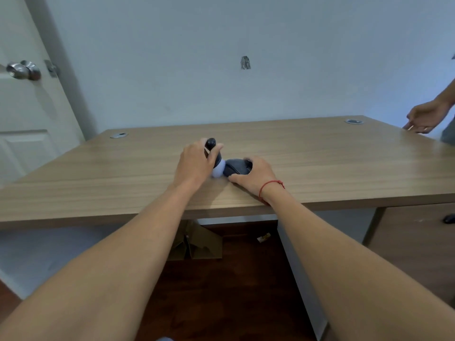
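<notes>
On the wooden desk my left hand grips a black handle that ends in a pale rounded head resting on the desktop. Right beside it lies a dark rounded object, touching the pale head. My right hand holds that dark object from the right, fingers curled over its far side and thumb along its near edge. A red string is tied round my right wrist. What the dark object is I cannot make out.
Another person's hand reaches over the desk's far right corner. Two cable grommets sit at the back of the desk. A door with a metal knob stands at left. Cardboard lies under the desk.
</notes>
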Demonstrator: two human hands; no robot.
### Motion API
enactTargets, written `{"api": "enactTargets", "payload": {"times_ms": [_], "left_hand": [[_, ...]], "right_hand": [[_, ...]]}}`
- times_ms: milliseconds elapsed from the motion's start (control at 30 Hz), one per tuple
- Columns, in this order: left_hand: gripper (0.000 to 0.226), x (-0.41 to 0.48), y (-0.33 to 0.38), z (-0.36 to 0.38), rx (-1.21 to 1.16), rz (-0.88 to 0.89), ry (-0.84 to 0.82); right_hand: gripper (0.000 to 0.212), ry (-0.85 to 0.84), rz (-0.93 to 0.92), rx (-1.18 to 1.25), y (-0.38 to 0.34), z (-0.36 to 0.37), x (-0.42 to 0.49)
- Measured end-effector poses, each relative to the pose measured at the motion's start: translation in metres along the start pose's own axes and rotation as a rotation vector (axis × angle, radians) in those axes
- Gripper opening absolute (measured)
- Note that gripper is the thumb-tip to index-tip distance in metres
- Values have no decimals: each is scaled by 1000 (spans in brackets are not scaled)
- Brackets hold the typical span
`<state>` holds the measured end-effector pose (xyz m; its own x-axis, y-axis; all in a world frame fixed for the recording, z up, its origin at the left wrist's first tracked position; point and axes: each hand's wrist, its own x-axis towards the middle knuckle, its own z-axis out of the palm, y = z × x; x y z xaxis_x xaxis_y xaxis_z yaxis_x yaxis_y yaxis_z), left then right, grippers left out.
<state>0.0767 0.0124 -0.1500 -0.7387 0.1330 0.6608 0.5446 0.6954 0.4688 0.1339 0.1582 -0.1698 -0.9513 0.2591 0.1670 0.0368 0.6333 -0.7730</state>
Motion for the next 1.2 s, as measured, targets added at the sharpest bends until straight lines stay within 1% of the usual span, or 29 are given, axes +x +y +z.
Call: {"api": "enactTargets", "payload": {"times_ms": [133, 167, 233, 300, 367, 433, 500, 567, 633, 733, 767, 867, 900, 933, 1033, 1067, 1167, 1200], "left_hand": [[39, 3, 8, 0, -195, -57, 85], [39, 2, 7, 3, -184, -63, 70], [36, -2, 0, 7, -82, -74, 2], [34, -1, -7, 5, -43, -119, -13], [34, 2, -5, 1, -141, -167, 62], [36, 7, 1, 0, -264, -197, 121], [36, 9, 2, 4, -204, -182, 56], [38, 10, -5, 6, -99, -173, -6], [38, 14, -8, 1, -78, -155, -8], [38, 22, 1, -5, -131, -84, 35], [37, 24, 2, -4, -126, -69, 17], [35, 19, -7, 2, 13, -72, -96], [35, 18, -10, 2, 28, -77, -102], [36, 17, -11, 2, 11, -76, -83], [37, 14, -2, 2, -185, -100, 77], [36, 14, 1, 3, -196, -96, 80], [33, 15, 0, 3, -1, -71, -77], [36, 19, 0, 1, 22, -77, -96]], "right_hand": [[57, 1, 3, 46, 2, 1, 3], [57, 0, -6, 44, 3, 2, 5], [60, 0, -19, 37, 3, 2, 6], [68, 0, -19, 49, 5, 3, 6], [75, -5, -24, 64, 6, 4, 6], [73, -3, -41, 62, 7, 4, 7], [68, -11, -60, 52, 7, 4, 7], [70, -33, -57, 57, 9, 3, 7], [72, -36, -57, 58, 10, 3, 8], [73, -23, -76, 50, 9, 5, 12], [74, -18, -79, 47, 9, 5, 12], [77, -37, -85, 32, 11, 5, 10], [77, -35, -84, 32, 11, 4, 10], [76, -31, -84, 29, 11, 4, 10], [70, -24, -98, 10, 11, 5, 11], [68, -24, -101, -2, 11, 5, 11], [66, -47, -101, -49, 9, 4, 9], [66, -50, -96, -66, 8, 4, 8]]}}
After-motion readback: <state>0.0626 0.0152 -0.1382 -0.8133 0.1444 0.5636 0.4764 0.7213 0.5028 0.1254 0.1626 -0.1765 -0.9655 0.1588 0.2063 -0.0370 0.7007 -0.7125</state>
